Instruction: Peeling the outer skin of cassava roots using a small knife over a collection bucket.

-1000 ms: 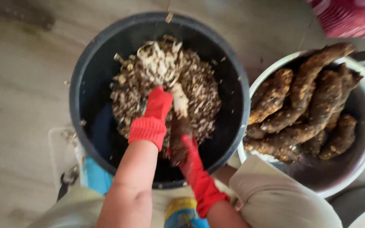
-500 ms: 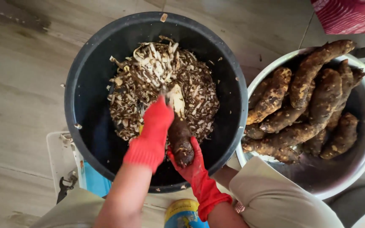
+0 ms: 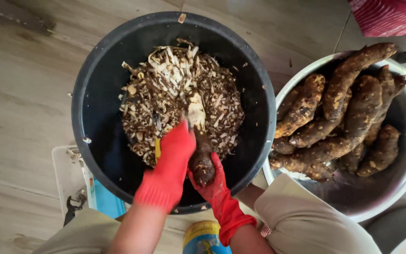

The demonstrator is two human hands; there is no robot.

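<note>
Both hands wear red gloves over a black bucket [image 3: 95, 94] filled with pale and brown peelings [image 3: 165, 89]. My right hand [image 3: 214, 186] grips the lower end of a long brown root [image 3: 200, 150], which points away from me into the bucket. The root's far end [image 3: 196, 113] is peeled pale. My left hand [image 3: 170, 162] lies against the root's left side, closed on a tool with a yellow handle [image 3: 157, 149]. The tool's blade is hidden.
A metal basin [image 3: 400, 188] to the right holds several unpeeled brown roots [image 3: 344, 108]. Red patterned cloth [image 3: 391, 16] shows at the top right. A white tray [image 3: 66, 178] with a dark tool [image 3: 74, 209] sits by my left knee, a blue and yellow container [image 3: 203, 240] between my knees.
My left hand has slid back along the root toward me, from the heap of peelings to near my right hand. The root's pale peeled end is now uncovered.
</note>
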